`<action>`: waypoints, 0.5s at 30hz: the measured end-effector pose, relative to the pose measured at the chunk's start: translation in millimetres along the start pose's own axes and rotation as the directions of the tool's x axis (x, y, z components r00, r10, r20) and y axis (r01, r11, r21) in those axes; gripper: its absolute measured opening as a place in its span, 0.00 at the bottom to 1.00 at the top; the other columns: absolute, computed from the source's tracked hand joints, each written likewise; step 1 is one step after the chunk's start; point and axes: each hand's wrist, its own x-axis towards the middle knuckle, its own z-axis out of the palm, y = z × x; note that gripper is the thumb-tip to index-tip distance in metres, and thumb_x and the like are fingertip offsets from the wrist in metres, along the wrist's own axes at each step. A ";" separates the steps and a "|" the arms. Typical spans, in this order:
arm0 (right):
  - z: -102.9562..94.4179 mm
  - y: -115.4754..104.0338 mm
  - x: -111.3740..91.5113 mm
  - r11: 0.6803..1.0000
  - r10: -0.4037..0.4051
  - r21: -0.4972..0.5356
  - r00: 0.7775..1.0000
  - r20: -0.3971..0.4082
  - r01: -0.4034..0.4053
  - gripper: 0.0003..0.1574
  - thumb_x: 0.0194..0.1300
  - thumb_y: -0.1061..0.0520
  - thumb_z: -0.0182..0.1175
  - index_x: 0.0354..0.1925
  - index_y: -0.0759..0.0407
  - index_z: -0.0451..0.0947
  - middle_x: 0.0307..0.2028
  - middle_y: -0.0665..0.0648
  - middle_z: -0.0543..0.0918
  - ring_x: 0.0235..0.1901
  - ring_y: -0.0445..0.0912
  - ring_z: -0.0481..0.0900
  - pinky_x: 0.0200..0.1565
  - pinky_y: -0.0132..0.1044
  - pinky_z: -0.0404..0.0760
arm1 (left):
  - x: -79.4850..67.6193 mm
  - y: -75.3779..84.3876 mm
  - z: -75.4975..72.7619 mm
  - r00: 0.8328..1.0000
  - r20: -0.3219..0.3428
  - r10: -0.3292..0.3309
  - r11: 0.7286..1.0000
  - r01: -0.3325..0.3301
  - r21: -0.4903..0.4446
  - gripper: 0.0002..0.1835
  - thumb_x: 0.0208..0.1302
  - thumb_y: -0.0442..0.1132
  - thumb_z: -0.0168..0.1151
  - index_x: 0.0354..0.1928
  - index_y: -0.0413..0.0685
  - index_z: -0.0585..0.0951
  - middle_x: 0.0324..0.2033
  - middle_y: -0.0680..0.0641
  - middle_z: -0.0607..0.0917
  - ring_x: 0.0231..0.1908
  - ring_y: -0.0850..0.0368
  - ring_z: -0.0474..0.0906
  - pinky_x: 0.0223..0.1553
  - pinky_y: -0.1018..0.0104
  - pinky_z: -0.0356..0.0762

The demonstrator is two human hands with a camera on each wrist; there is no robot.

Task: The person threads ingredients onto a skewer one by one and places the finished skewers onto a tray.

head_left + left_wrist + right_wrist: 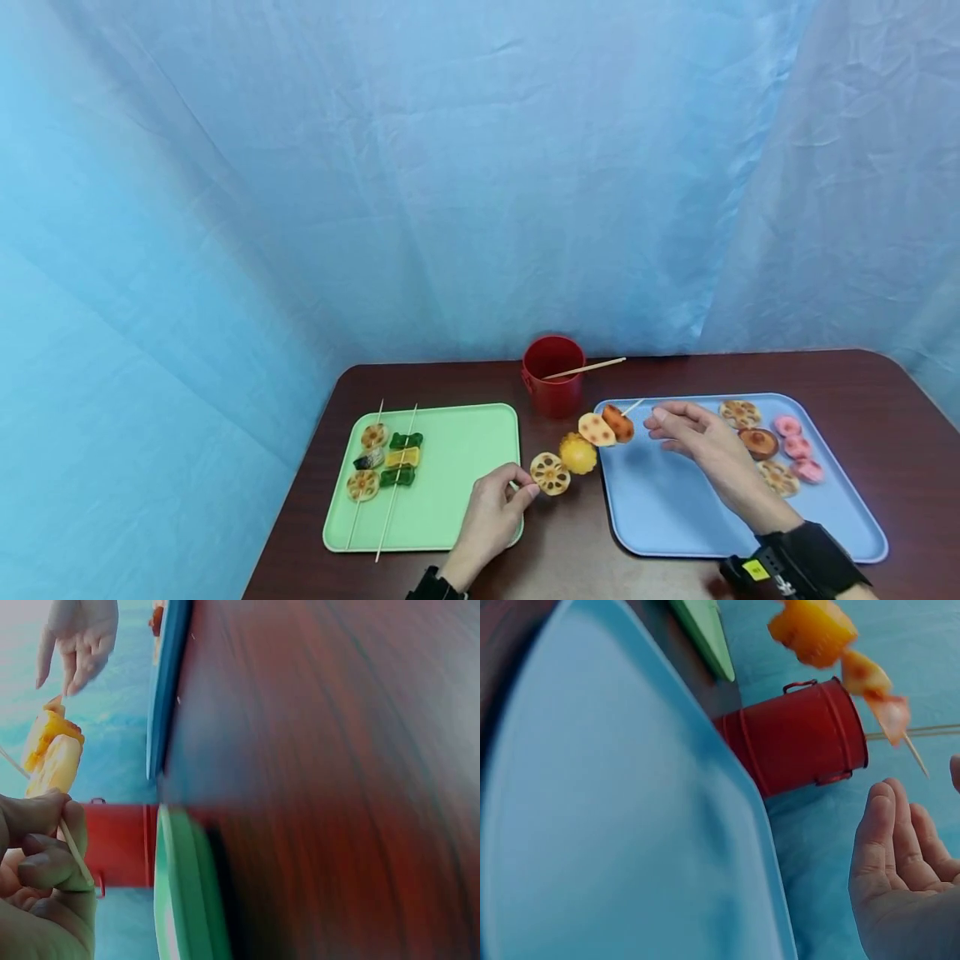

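Observation:
My left hand (491, 504) pinches the lower end of a loaded skewer (578, 455), whose bare stick also shows between the fingers in the left wrist view. Threaded along it are a lotus root slice (550, 473), a round yellow piece (578, 453), a pale brown-spotted slice (597, 429) and an orange-brown piece (618, 423). The skewer slants up to the right, above the table. Just right of its pointed tip hovers my right hand (697, 446), fingers extended and apart from the stick. The right wrist view shows that hand (904, 862) with nothing in it.
On the left, a green tray (465, 533) bears two loaded skewers. A blue tray (652, 533) to the right carries lotus slices, a brown mushroom-like piece (759, 443) and pink pieces (797, 447). Behind stands a red bucket (553, 396) with thin sticks inside.

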 end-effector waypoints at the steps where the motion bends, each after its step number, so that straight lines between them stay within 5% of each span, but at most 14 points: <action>1: -2.3 1.7 -0.8 1.000 0.003 -0.007 1.000 -0.004 -0.003 0.46 0.64 0.31 0.52 0.63 0.66 0.66 0.51 0.64 0.79 0.45 0.44 0.81 0.49 0.43 0.78 | -1.1 -2.1 -3.8 1.000 0.004 0.003 1.000 -0.003 0.008 0.04 0.60 0.42 0.66 0.29 0.56 0.81 0.16 0.58 0.71 0.13 0.70 0.61 0.17 0.76 0.60; 9: -21.6 13.1 -7.9 0.997 -0.040 -0.061 0.998 -0.048 0.037 0.44 0.68 0.32 0.46 0.56 0.71 0.71 0.36 0.59 0.79 0.33 0.49 0.77 0.37 0.39 0.81 | -12.7 -18.8 -31.9 0.999 -0.002 -0.043 0.999 0.043 0.009 0.04 0.61 0.42 0.65 0.30 0.53 0.80 0.15 0.57 0.70 0.13 0.70 0.61 0.17 0.76 0.59; 15: -31.0 14.9 -11.8 0.994 -0.085 -0.073 0.995 -0.056 0.080 0.43 0.71 0.32 0.40 0.56 0.70 0.70 0.35 0.62 0.76 0.32 0.49 0.74 0.33 0.38 0.79 | -20.9 -28.6 -46.6 0.993 -0.017 -0.120 0.992 0.120 0.047 0.04 0.65 0.41 0.61 0.32 0.51 0.78 0.16 0.56 0.70 0.14 0.67 0.61 0.17 0.73 0.61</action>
